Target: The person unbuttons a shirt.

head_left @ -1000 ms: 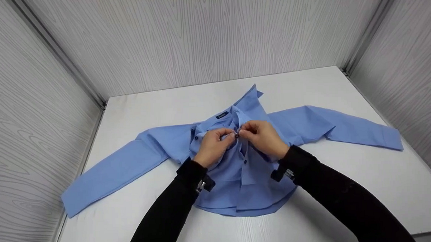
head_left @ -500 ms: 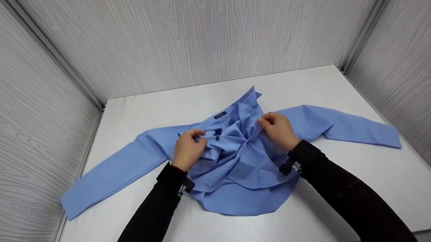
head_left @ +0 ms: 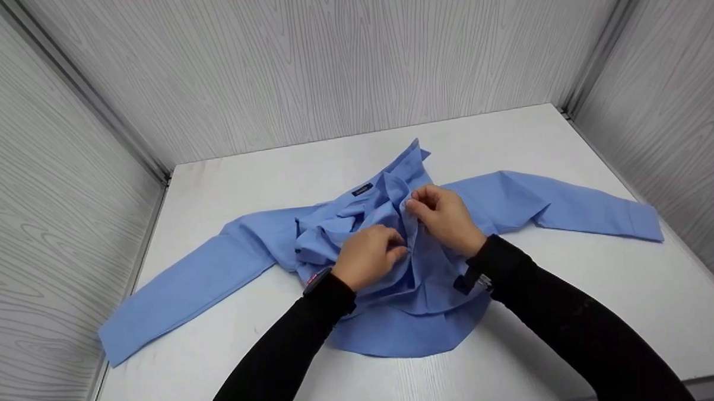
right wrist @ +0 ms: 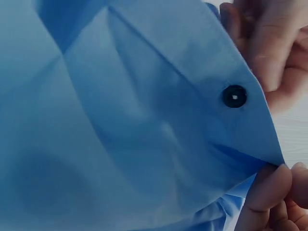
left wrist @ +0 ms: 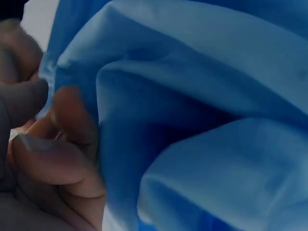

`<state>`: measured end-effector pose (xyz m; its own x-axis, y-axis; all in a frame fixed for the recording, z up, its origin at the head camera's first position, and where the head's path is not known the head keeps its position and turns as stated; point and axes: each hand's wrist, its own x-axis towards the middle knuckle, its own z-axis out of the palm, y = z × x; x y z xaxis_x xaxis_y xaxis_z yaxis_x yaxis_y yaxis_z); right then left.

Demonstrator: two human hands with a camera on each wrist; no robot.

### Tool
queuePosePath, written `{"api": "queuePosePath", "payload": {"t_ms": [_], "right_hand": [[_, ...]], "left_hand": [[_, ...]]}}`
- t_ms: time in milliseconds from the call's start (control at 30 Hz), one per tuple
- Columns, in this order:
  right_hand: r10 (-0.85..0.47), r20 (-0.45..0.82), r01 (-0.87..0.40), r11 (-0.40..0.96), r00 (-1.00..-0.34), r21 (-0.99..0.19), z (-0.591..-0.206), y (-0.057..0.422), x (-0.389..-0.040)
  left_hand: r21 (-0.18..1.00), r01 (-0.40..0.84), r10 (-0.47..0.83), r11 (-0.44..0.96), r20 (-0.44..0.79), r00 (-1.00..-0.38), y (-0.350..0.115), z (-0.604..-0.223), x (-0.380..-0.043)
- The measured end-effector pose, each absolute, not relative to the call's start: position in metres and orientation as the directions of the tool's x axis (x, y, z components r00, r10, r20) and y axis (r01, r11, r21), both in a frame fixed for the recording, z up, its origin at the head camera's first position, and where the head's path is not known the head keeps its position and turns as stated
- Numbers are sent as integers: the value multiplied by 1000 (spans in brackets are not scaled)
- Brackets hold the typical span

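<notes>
A light blue long-sleeved shirt point(head_left: 397, 335) lies with its front bunched up and both sleeves spread. My right hand point(head_left: 447, 218) pinches the edge of the shirt's front between thumb and fingertips. Near that edge a dark button point(right wrist: 234, 96) shows in the right wrist view. My left hand point(head_left: 371, 256) hovers over the crumpled front, just left of the right hand, its fingers loosely bent with a gap between thumb and index. In the left wrist view, the left thumb point(left wrist: 53, 163) is beside the hanging folds.
The shirt lies on a white table point(head_left: 220, 371), with pale wood-grain panels point(head_left: 352, 64) rising behind and at both sides. A dark label point(head_left: 362, 189) marks the collar. The left sleeve point(head_left: 188, 289) reaches close to the table's left edge.
Both hands began together at a button, then moved apart, lifting the front into folds. Since then, the left hand has come back rightward and the right hand slightly leftward, still pinching the edge.
</notes>
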<state>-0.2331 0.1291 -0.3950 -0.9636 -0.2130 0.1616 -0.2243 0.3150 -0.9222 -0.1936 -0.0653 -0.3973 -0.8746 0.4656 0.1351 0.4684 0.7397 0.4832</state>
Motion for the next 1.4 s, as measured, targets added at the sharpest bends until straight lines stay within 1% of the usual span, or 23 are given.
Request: {"api": "queuePosePath", "payload": {"t_ms": [67,167,267,400,533,633,833,933,1200,1300,1400], "right_hand": [[-221,152,-217,309,-963,-926,-395,129,-231],[-243,133,-207,313,-961,-927,-397,131,-227],[-312,95,-216,378,-945,-900,-399,132,-220],[-433,59,-292,495,-900,-819,-406,131,-209],[-467,85,-373,568,-880,-734,-410,124,-199],[-446,126,-404,611,-886,-681,-411,120,-193],[-411,172,-421,655,-895,-628,-408,114,-187],[-407,190,-432,662,-893,-613,-409,115,-188],[-367,325,-490,672,-871,-555,-412,118,-192],[-354,354,-499,661,-866,-560,-412,117,-191],[-354,350,-498,626,-867,-600,-413,116,-190]], "left_hand": [[513,442,455,735,110,-884,-64,-401,-196],[594,398,427,699,100,-899,-65,-403,-199],[702,328,380,632,88,-921,-70,-404,-202],[828,215,337,517,34,-941,-76,-405,-204],[898,145,354,416,-13,-935,-79,-404,-203],[907,138,365,398,-18,-931,-78,-405,-202],[912,115,353,393,-34,-935,-79,-405,-201],[902,122,354,415,-37,-935,-81,-407,-202],[863,132,333,488,-45,-942,-84,-412,-202],[834,161,328,527,-25,-944,-82,-412,-202],[787,194,309,586,5,-951,-81,-412,-202]]}}
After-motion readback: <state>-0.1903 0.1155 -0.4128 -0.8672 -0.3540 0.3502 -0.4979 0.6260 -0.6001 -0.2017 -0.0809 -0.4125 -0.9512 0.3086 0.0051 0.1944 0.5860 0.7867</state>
